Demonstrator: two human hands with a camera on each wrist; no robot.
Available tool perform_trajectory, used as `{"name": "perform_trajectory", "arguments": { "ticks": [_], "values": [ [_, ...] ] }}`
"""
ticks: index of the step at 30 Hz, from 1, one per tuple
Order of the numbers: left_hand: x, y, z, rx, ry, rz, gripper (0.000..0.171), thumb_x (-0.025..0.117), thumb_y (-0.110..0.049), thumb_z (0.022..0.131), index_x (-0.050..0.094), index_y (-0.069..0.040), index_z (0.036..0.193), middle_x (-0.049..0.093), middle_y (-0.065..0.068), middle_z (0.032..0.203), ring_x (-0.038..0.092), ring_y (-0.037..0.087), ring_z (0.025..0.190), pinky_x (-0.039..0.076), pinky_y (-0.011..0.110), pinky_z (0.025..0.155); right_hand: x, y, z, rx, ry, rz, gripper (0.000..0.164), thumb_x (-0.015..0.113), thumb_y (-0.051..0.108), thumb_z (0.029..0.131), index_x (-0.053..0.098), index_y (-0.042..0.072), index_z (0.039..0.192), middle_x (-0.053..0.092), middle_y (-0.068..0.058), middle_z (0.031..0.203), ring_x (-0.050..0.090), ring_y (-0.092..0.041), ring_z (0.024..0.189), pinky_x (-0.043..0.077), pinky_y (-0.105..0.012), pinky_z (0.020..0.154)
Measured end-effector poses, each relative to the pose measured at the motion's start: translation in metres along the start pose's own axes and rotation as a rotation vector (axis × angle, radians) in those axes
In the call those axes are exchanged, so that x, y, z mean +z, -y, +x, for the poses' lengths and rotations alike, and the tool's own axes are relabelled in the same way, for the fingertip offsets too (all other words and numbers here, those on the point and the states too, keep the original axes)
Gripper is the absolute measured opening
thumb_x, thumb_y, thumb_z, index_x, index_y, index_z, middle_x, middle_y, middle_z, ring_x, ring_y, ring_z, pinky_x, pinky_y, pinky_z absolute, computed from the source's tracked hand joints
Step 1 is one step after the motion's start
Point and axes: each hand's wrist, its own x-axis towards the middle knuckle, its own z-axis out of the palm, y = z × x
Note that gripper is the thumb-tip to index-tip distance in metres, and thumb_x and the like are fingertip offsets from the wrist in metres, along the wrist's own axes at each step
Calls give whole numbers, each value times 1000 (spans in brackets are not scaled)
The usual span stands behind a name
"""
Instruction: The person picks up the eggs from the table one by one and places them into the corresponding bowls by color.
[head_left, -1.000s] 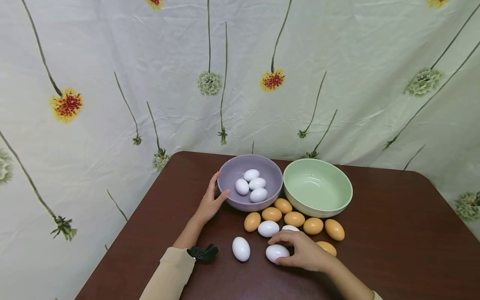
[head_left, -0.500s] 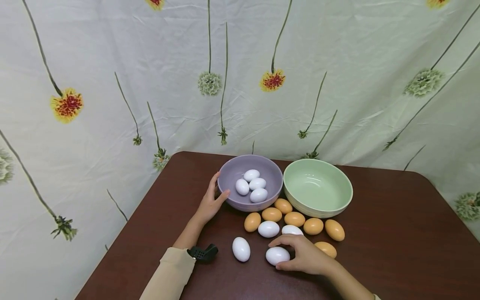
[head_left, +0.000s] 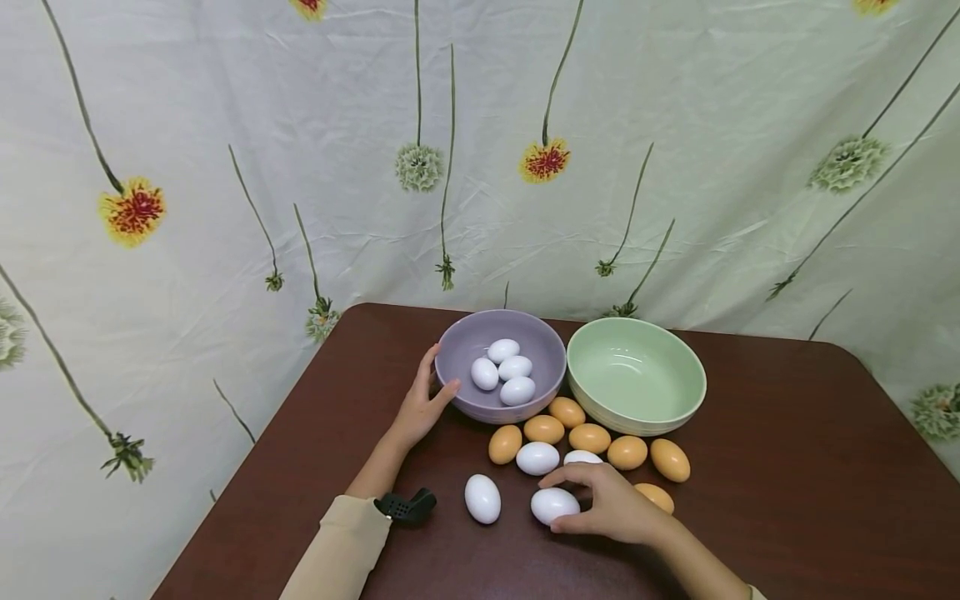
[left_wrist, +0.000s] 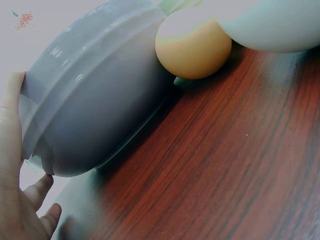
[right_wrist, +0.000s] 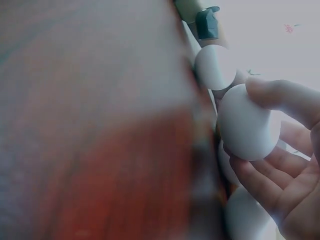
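Observation:
My left hand [head_left: 422,408] grips the near left side of a purple bowl [head_left: 551,367], thumb over its rim and fingers on the outside. Inside the bowl lie several white eggs [head_left: 484,374]. In front, my right hand [head_left: 618,504] holds another white egg [head_left: 553,507] between thumb and fingers. From the right wrist, the thumb sits on one side of that held egg [right_wrist: 245,125] and the fingertips on the opposite side. The left wrist view has the purple bowl's outer wall [left_wrist: 110,100] with fingers against it.
A green bowl [head_left: 637,375] stands right of the purple one. Several brown eggs [head_left: 589,438] lie before the bowls. Loose white eggs lie among and left of them, including one egg [head_left: 482,499] near the left wrist's dark strap [head_left: 407,505]. A flowered cloth [head_left: 480,150] hangs behind the table [head_left: 787,467].
My right hand and its egg dip slightly toward me, then come back up a little, again covering part of the white egg behind. My left hand and the bowls stay put.

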Motion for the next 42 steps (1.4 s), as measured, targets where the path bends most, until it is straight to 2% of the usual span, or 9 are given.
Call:
{"name": "perform_trajectory", "arguments": {
  "ticks": [8, 12, 23, 27, 33, 38, 42],
  "values": [
    [-1, 1, 1, -2, 2, 10, 74, 57, -15, 98, 13, -1, 155, 13, 23, 159, 28, 44, 139, 26, 56, 109, -9, 9, 10, 35, -1, 28, 38, 80, 20, 82, 67, 5, 114, 65, -5, 111, 61, -11, 104, 53, -31, 84],
    [-1, 0, 0, -4, 2, 3, 73, 57, -14, 98, 13, -1, 155, 14, 23, 159, 28, 44, 139, 26, 55, 110, -11, 12, 14, 58, -10, 32, 36, 80, 21, 83, 67, 7, 114, 67, -3, 110, 62, -11, 102, 53, -33, 85],
    [0, 0, 0, 6, -1, -8, 73, 58, -13, 98, 13, 0, 154, 15, 24, 158, 29, 43, 139, 27, 54, 110, -19, 20, 30, 123, -46, 74, 40, 81, 20, 82, 68, 3, 115, 66, -8, 115, 62, -21, 103, 53, -33, 84],
    [0, 0, 0, 10, -2, -8, 74, 58, -14, 98, 13, 0, 154, 15, 24, 158, 29, 43, 139, 27, 53, 110, -22, 22, 37, 116, -58, 72, 43, 81, 18, 81, 67, -1, 116, 66, -11, 116, 62, -24, 103, 53, -36, 84],
    [0, -1, 0, 17, -5, -1, 74, 58, -13, 97, 13, 0, 154, 15, 23, 158, 30, 44, 138, 28, 53, 109, -26, 23, 45, 106, -70, 52, 42, 80, 15, 82, 66, -4, 116, 67, -10, 110, 64, -18, 98, 54, -33, 82],
    [0, -1, 0, 13, -7, -2, 74, 58, -14, 98, 13, 0, 154, 15, 23, 158, 29, 44, 139, 28, 53, 109, -29, 22, 53, 89, -65, 40, 37, 80, 15, 82, 68, 1, 114, 68, -8, 108, 64, -25, 93, 55, -36, 80],
    [-1, 0, 0, 4, -5, 0, 74, 58, -15, 98, 13, -1, 155, 14, 23, 159, 29, 43, 139, 28, 53, 109, -32, 24, 60, 111, -66, 50, 37, 80, 16, 82, 68, 4, 114, 68, -6, 109, 64, -23, 96, 53, -39, 83]
  ]
}}
